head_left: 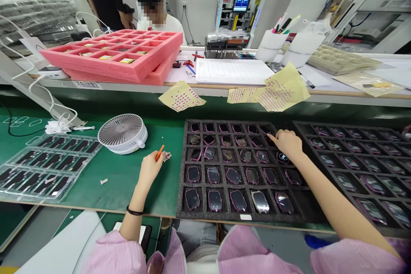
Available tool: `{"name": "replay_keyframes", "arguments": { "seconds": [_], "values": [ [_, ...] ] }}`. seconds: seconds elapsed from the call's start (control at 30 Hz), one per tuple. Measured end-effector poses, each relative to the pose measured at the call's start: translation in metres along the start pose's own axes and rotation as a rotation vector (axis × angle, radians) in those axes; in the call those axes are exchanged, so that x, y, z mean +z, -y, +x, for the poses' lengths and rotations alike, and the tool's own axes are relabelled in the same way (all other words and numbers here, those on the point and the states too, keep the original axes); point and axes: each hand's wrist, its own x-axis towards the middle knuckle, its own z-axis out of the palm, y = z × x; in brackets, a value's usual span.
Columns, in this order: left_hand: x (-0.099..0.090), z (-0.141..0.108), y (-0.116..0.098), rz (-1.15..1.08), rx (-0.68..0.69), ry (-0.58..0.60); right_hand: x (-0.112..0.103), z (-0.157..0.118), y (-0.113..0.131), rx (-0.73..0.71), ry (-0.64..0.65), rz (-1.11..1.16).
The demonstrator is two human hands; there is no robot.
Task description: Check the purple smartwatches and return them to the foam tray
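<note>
One foam tray (210, 214): smartwatches (237, 200) in compartments

Tray lies along the front edge of the desk (128, 184), apart from the fan (122, 133). Left hand (149, 170): fingers pinch the orange tool (159, 153). Right hand (289, 143): at far-right compartments; finger closure cannot be determined.

A slim orange tool (159, 153) is held slanted in the left hand (150, 169), its upper end pointed up and right. A black foam tray (181, 184) is laid flat on the tabletop (122, 180), its square compartments filled with face-up watches (213, 175), mostly purple-rimmed and dark-screened. One silver-rimmed watch (260, 202) is seated in the nearest row. The far right watch (266, 129) is partly covered by the right hand (289, 144); a lit dial is shown on another (282, 157).
</note>
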Motion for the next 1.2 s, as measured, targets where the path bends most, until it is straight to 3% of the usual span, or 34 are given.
{"name": "replay_keyframes", "arguments": {
  "seconds": [0.13, 0.2, 0.3, 0.4, 0.5, 0.63, 0.7, 0.8, 0.9, 1.07, 1.2],
  "values": [
    [0.000, -0.005, -0.010, -0.143, -0.006, 0.036, 0.000, -0.006, -0.002, 0.013, 0.073, 0.158],
    [0.004, -0.012, -0.022, -0.290, 0.070, 0.096, -0.003, -0.004, -0.001, 0.011, 0.086, 0.229],
    [0.013, -0.028, -0.049, -0.510, 0.269, 0.265, -0.013, -0.007, 0.009, 0.007, 0.071, 0.375],
    [0.023, -0.044, -0.081, -0.676, 0.382, 0.471, -0.028, -0.024, 0.043, 0.053, 0.044, 0.848],
    [0.031, -0.056, -0.110, -0.775, 0.426, 0.587, -0.045, -0.053, 0.095, 0.085, 0.226, 1.407],
    [0.039, -0.064, -0.133, -0.870, 0.412, 0.679, -0.057, -0.089, 0.158, 0.108, 0.643, 1.799],
    [0.042, -0.066, -0.137, -0.902, 0.397, 0.686, -0.059, -0.101, 0.176, 0.114, 0.746, 1.875],
    [0.042, -0.067, -0.139, -0.920, 0.395, 0.650, -0.060, -0.110, 0.188, 0.109, 0.804, 1.896],
    [0.041, -0.068, -0.138, -0.925, 0.402, 0.617, -0.063, -0.114, 0.191, 0.088, 0.782, 1.889],
    [0.038, -0.068, -0.140, -0.948, 0.347, 0.661, -0.071, -0.115, 0.193, 0.040, 0.724, 1.878],
    [0.039, -0.068, -0.139, -0.970, 0.335, 0.660, -0.073, -0.115, 0.194, 0.044, 0.762, 1.895]
  ]
}}
